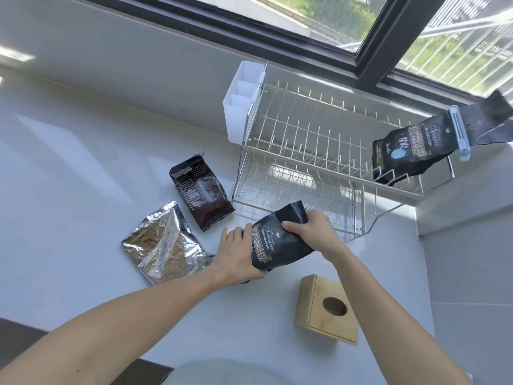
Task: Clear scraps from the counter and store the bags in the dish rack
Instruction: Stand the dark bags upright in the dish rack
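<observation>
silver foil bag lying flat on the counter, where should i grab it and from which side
Probably the upper edge of the silver foil bag, the end toward the dark brown bag, coming from above with a thumb-and-finger pinch. It lies flat on the counter, so fingers can't easily get under its body, but that end looks crumpled and slightly raised. Both hands are busy now: left hand and right hand hold the black bag.

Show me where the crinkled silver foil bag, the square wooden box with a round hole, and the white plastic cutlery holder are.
crinkled silver foil bag (163, 243): head view, middle of its face.
square wooden box with a round hole (313, 295): head view, top panel.
white plastic cutlery holder (236, 120): head view, front wall.
</observation>
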